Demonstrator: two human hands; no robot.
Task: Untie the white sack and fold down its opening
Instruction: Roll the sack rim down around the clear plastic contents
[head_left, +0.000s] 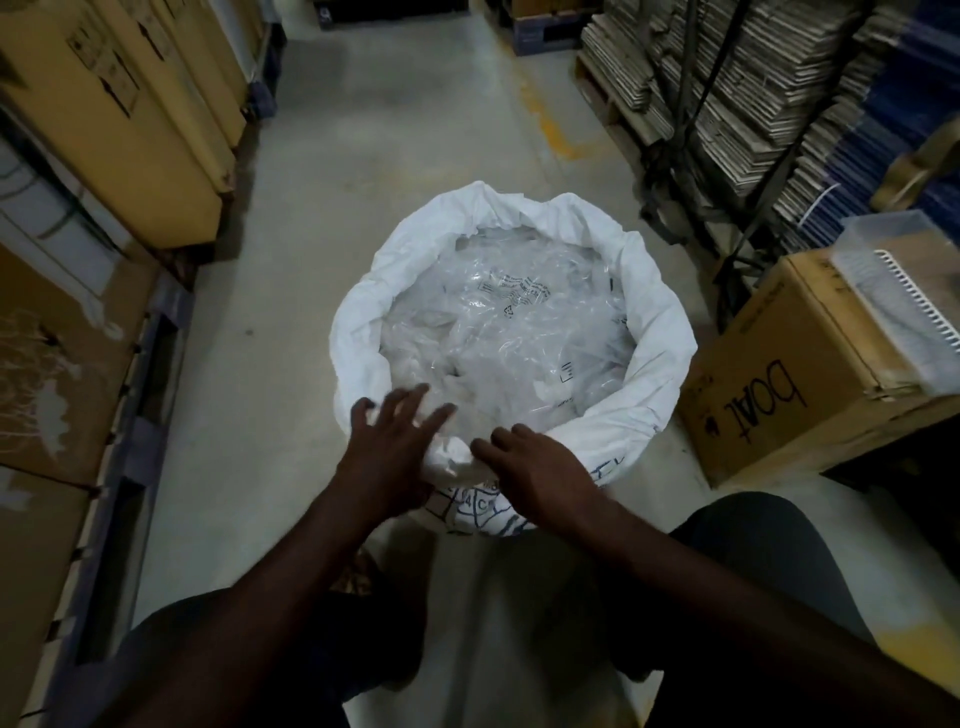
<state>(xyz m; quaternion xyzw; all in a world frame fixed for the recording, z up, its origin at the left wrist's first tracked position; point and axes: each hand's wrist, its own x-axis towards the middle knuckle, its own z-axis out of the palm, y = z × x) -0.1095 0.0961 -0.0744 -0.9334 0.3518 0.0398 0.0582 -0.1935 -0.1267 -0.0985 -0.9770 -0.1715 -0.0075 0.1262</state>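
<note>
Two bare hands work the near rim of one white woven plastic sack (660, 358). Sack stands upright on the grey concrete floor (270, 364), long axis vertical, mouth facing up toward the camera, open and round. Rim is rolled outward into a thick cuff all the way round; blue printing shows on the near outer wall below the cuff.

Left hand (387, 452): palm down on the near-left cuff, fingers spread wide and reaching over the edge into the mouth; nothing pinched. Right hand (540, 470): palm down, fingers curled over a bunched fold of the cuff, pressing on it; whether the thumb closes a true grip underneath cannot be told. Both forearms run in from the bottom edge.

Contents: sack is filled nearly to the cuff with crumpled clear plastic film bags (509, 332), some with black print.

Just right of the sack, a brown cardboard box marked "boat" (789, 384) sits on the floor.
</note>
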